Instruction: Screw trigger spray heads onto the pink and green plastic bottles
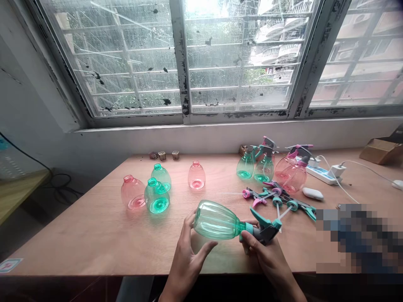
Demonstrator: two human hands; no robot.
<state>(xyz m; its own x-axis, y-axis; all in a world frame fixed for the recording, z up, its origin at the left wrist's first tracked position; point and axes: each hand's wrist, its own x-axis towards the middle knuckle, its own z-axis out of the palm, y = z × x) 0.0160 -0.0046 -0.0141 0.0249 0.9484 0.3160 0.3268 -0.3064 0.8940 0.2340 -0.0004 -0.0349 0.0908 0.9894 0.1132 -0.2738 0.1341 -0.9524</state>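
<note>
A clear green spray bottle (217,221) lies on its side in the air just above the wooden table (94,235). My left hand (187,256) cups its round body from below, fingers curled round it. My right hand (267,258) grips the neck collar and the grey and teal trigger head (266,228) fitted on the bottle. Loose trigger heads (277,197) in pink, teal and grey lie just beyond. Bare bottles without heads stand to the left: two pink (132,193) (197,176) and two green (156,196) (161,176).
Several finished spray bottles (267,165) stand at the back right. A white power strip (321,174) with a plugged cable, a white case (312,193) and a cardboard box (380,151) sit on the right. Three small cubes (163,155) rest by the window wall. A blurred patch covers the lower right.
</note>
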